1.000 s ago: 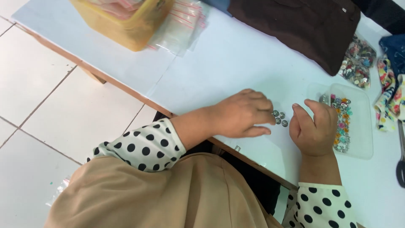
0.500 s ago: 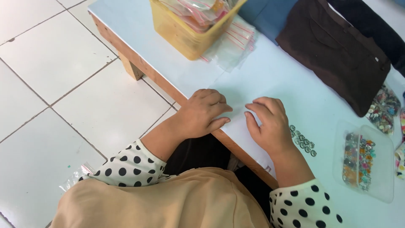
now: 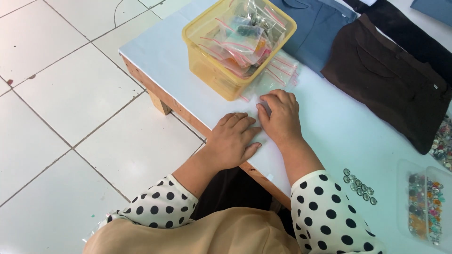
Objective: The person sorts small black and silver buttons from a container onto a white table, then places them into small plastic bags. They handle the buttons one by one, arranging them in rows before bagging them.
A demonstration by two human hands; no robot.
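Head view, looking down on a white table (image 3: 329,127). The right hand (image 3: 278,116) lies palm-down with its fingers curled onto the near edge of a small stack of clear zip bags (image 3: 275,77) with red seal strips. The fingertips (image 3: 268,101) touch the plastic; whether they pinch a bag or merely press on it cannot be told, since the tips are folded under. The left hand (image 3: 234,139) rests flat on the bare tabletop, fingers together and extended, holding nothing, just beside and slightly behind the right hand; the two nearly touch at the index fingers.

The bags lie directly ahead of the right fingertips, away from the body, their long axis running roughly along the line of the forearm toward the far right. The right hand is thus the nearer of the two; the left hand stands short of the bags, with bare table between.

Just beyond the left hand and to the left of the bags stands a yellow translucent tub (image 3: 221,70), filled with more bagged items and touching the loose bags at its base. Well to the right of both hands, by the right sleeve, lies a cluster of small metal buttons (image 3: 360,186), and beyond it a clear tray of coloured beads (image 3: 423,207). Dark brown cloth (image 3: 386,75) and blue cloth (image 3: 320,23) lie farther off.
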